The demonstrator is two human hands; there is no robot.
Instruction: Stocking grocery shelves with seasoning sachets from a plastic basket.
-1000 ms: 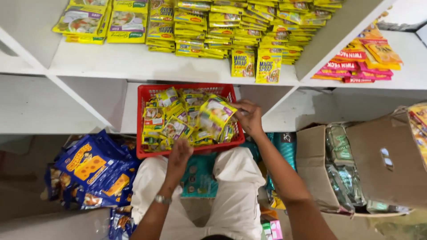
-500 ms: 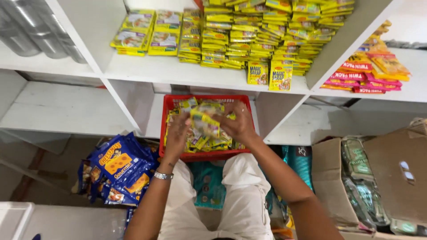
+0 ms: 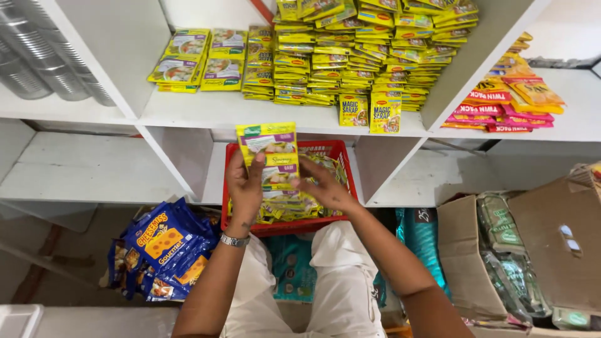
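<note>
The left hand (image 3: 245, 188) now grips a small stack of yellow seasoning sachets (image 3: 270, 153), thumb across the front, and holds it upright above the red basket (image 3: 338, 152), at about 12 o'clock from the wrist. Half a second ago both hands were down inside the basket, gathering packets; since then the stack has come up clear of the basket's far rim, so its green-and-purple top panel stands against the edge of the white shelf (image 3: 188, 112). The right hand (image 3: 324, 189), at 3 o'clock from the left, is loosely open, its fingers touching the lower edge of the stack and grasping nothing of its own. A second ago this hand held a single sachet over the right side of the basket while the left hand lay flat on the heap. The basket rests on the person's lap, still full of loose sachets. The view has tilted upward, so more of the stacked yellow packets (image 3: 350, 56) at 12 o'clock shows, and metal cans (image 3: 44, 69) have come into view at 10 o'clock. Blue snack bags (image 3: 159, 247) lie at 8 o'clock, a cardboard box (image 3: 532, 250) at 4 o'clock.
</note>
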